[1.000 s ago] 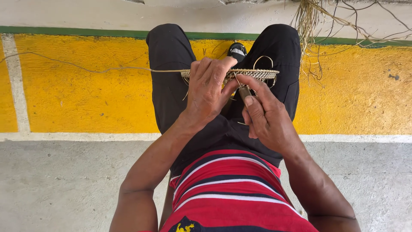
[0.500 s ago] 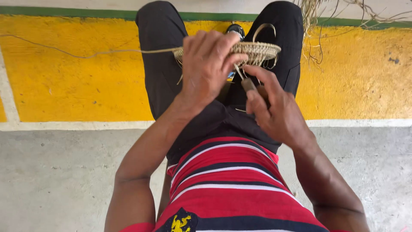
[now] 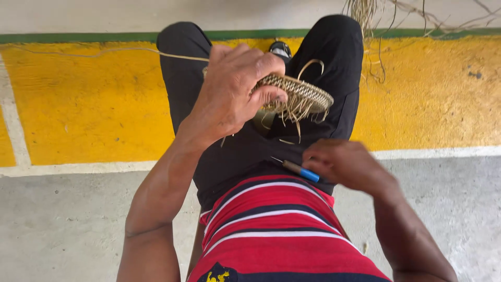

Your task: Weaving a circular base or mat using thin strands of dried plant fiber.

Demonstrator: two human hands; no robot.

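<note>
Head view: a small round woven piece (image 3: 297,93) of pale straw is held up over the lap by the left hand (image 3: 235,89), whose fingers are closed around its near-left rim, the thumb underneath and the knuckles on top. The piece is tilted, its far-right edge free, and loose straw ends hang from its underside toward the black trousers (image 3: 250,151). A single long strand (image 3: 120,51) is seen running from the left hand out to the left, above the yellow painted band (image 3: 78,99) of the floor.

The right hand (image 3: 347,164) is blurred and is seen lower, just above the waist and well apart from the woven piece. A thin tool with a blue handle (image 3: 300,171) is gripped in it, the fingers being curled shut around the handle while the dark metal tip points left across the lap.

A red, white and dark striped shirt (image 3: 276,230) fills the bottom middle. A dark shoe (image 3: 281,49) is partly seen between the knees, beyond the woven piece. A bundle of loose straw (image 3: 365,15) lies at the top right, where the green line (image 3: 78,37) borders the yellow band. Grey concrete (image 3: 62,224) covers the near floor, divided from the yellow by a white line (image 3: 438,152).
</note>
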